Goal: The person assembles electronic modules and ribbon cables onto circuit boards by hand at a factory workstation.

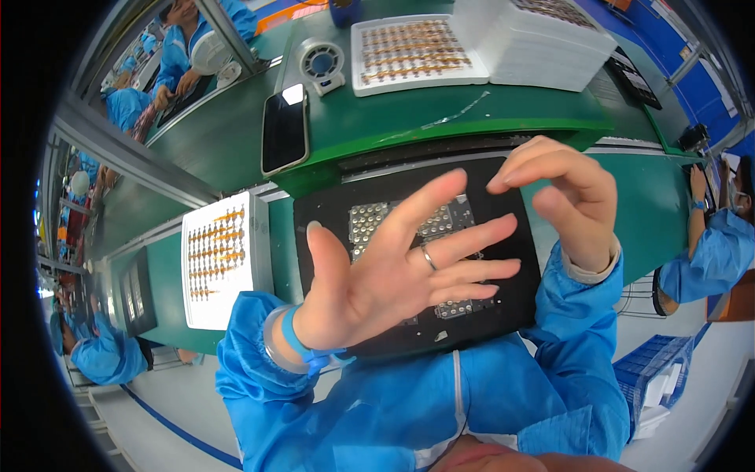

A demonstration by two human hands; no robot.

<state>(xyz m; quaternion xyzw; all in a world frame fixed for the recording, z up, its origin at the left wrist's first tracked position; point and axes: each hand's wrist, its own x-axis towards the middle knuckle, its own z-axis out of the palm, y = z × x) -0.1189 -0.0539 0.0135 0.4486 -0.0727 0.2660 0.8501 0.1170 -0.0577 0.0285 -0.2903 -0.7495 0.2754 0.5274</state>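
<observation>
At the near edge of the worktop (645, 236), a matt black mat (507, 315) carries shiny, metal-looking discs (368, 223). A glossy, glass-faced phone (285, 134) lies along the left edge of the green shelf (543, 106); the white tray (425, 84) looks matt, foam-like.

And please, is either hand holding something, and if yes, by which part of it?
Nothing is visibly held: the left hand is open and spread, and the right hand is loosely curled, with no object showing in it.

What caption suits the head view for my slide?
Left hand spread over a black mat, right hand half-curled beside it.
</observation>
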